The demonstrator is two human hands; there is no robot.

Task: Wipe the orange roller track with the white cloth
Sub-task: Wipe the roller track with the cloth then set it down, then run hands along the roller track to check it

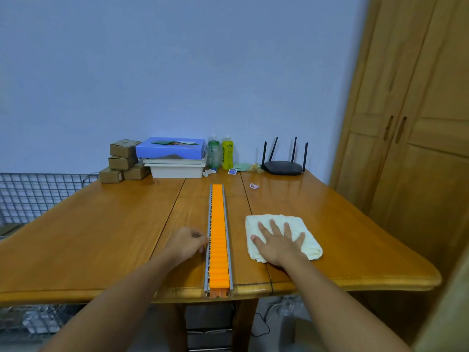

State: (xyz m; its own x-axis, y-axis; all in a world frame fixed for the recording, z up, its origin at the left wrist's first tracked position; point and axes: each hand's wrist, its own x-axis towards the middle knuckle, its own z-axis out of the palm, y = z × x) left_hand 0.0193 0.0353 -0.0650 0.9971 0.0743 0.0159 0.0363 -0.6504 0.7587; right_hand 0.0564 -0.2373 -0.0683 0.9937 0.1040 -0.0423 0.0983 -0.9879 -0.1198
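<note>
Orange plastic roller track [218, 237] in a grey metal channel runs down the glossy wooden table [101, 237], its near end at the table edge. We see the folded white terry cloth [311, 246] just right of it, apart. The right hand [279, 241] lies flat on the cloth, fingers spread. The left hand [189, 243] is curled against the track's rail; we cannot tell whether it grips. We judge wiping not begun and the whole track left.

Left hand [189, 241]: fingertips curl against the side rail of the orange roller track [218, 224]; grip or mere touch cannot be told. White cloth [311, 246]: middle hidden under the right hand [279, 241]. Wire basket [38, 194]: cut off by the left edge. Yellow bottle [227, 153]: label too small to read. Small pink item [254, 186]: unidentifiable.
</note>
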